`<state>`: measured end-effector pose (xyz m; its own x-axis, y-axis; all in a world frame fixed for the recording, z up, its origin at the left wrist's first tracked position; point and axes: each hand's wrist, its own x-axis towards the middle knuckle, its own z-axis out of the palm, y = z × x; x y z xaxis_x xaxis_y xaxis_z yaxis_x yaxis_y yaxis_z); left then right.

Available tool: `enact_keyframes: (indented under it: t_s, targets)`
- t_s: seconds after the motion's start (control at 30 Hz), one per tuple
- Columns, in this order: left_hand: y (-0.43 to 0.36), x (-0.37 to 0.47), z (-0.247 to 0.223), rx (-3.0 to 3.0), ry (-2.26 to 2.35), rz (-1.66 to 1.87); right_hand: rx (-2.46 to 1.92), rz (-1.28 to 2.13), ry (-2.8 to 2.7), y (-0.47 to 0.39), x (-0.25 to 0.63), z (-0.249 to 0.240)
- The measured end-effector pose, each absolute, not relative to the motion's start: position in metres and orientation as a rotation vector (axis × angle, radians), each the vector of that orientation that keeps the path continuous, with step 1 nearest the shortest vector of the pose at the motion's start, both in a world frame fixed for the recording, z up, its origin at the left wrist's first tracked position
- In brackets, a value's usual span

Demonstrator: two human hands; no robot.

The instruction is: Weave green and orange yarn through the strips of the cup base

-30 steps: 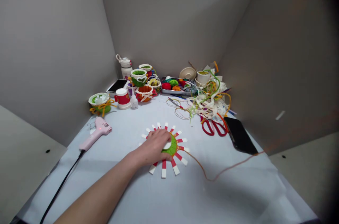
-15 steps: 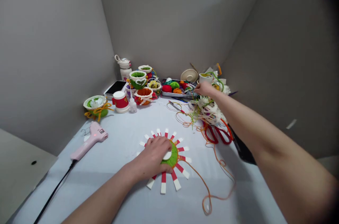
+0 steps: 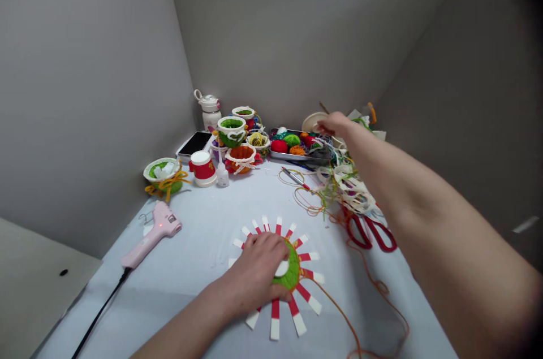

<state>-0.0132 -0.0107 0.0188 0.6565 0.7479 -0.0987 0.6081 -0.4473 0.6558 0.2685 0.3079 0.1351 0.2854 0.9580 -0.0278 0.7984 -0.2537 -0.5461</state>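
Note:
My left hand (image 3: pixel 265 263) lies over a paper cup cut into red and white strips (image 3: pixel 275 319) that fan out flat on the table. Green yarn (image 3: pixel 292 274) is woven round its white middle. The fingers curl over the ring and the thumb presses its near edge. From the ring's right side an orange strand (image 3: pixel 339 308) trails across the cloth. At the back, my right hand (image 3: pixel 333 123) is raised above the tangled yarn, fingers pinched together. What they hold, if anything, is too small to make out.
A metal tray of yarn balls (image 3: pixel 297 154), red-handled scissors (image 3: pixel 373 234) and a pen (image 3: pixel 296 178) lie toward the back right. On the left are a pink glue gun (image 3: pixel 155 232), a red-and-white cup (image 3: pixel 203 169), a glue bottle (image 3: pixel 222 173) and several yarn-covered pots (image 3: pixel 232 132).
My right hand has risen from beside the tray toward the beige lid. The left hand stays on the woven piece. The whole view has shifted slightly.

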Motion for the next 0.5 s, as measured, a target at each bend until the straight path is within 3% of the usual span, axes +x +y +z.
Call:
enact_keyframes:
  t_s: [0.23, 0.5]
  targets:
    - [-0.009, -0.013, 0.018, 2.17, 1.045, 0.261, -1.627, 0.55, -1.429, 0.322, 0.253, 0.238]
    - [-0.01, -0.013, 0.019, 2.187, 1.05, 0.259, -1.348, 0.306, -1.388, 0.277, 0.25, 0.36]
